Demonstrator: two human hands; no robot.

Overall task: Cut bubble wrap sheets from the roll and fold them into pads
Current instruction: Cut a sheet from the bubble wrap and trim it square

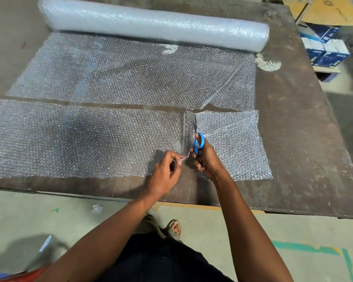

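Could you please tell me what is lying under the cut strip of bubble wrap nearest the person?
Under the cut strip the dark brown table shows through the clear plastic. Nothing else shows beneath it, though glare blurs parts.

Worn brown table [298, 127], concrete floor [222, 226]

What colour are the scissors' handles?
Blue, seen in the head view: scissors held in the right hand.

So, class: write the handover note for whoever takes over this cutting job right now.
Left hand pinches the near cut edge of the strip.
Right hand holds the blue scissors, blades pointing away, partway through a crosswise cut.
Roll lies at the table's far side, still joined to the strip at the right.
Done: most of the long cut.
Left: finish the cuts, fold pads.
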